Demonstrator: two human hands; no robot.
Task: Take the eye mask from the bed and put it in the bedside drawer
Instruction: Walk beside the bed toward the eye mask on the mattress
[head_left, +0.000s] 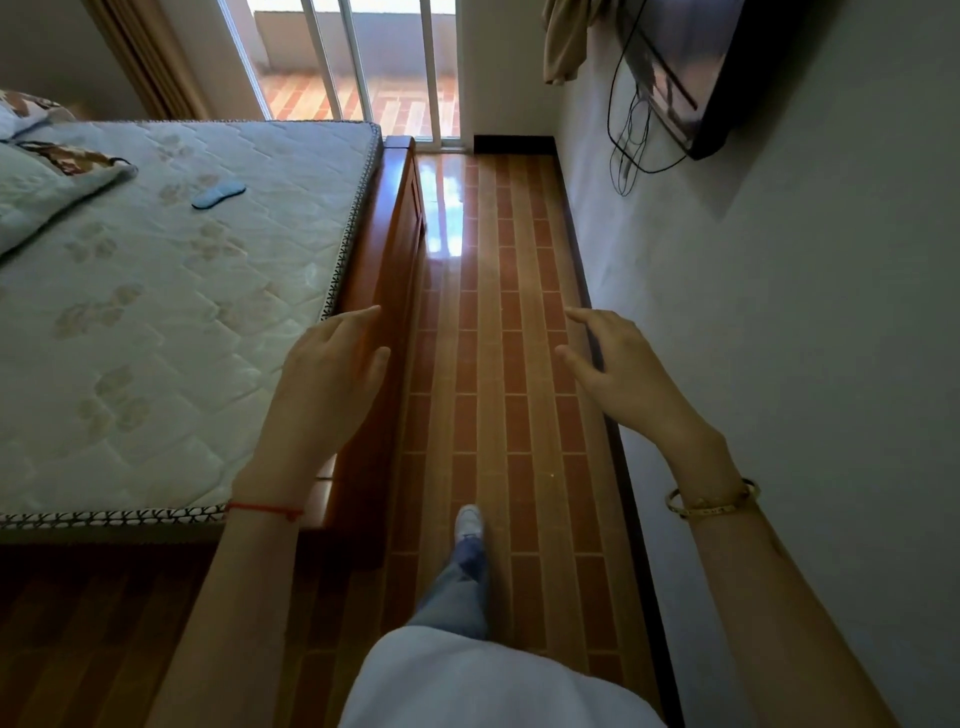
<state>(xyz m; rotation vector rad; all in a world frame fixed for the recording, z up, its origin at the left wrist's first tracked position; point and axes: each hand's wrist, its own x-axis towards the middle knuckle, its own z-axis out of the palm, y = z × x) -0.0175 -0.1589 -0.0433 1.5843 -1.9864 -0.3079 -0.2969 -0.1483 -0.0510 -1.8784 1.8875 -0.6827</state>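
Note:
A small light-blue eye mask (218, 193) lies flat on the bare quilted mattress (156, 312), toward its far half, just right of a folded blanket. My left hand (327, 374) hovers over the near right corner of the bed, fingers spread, holding nothing, well short of the mask. Out over the floor, my right hand (623, 369) is also open and empty. No bedside drawer is in view.
The wooden bed frame (387, 270) borders a narrow tiled aisle (498, 338) between bed and wall. A wall-mounted TV (691, 67) with hanging cables sits at upper right. A folded blanket (47, 187) and a pillow (21, 111) lie at the bed's left. A glass door (363, 67) closes the far end.

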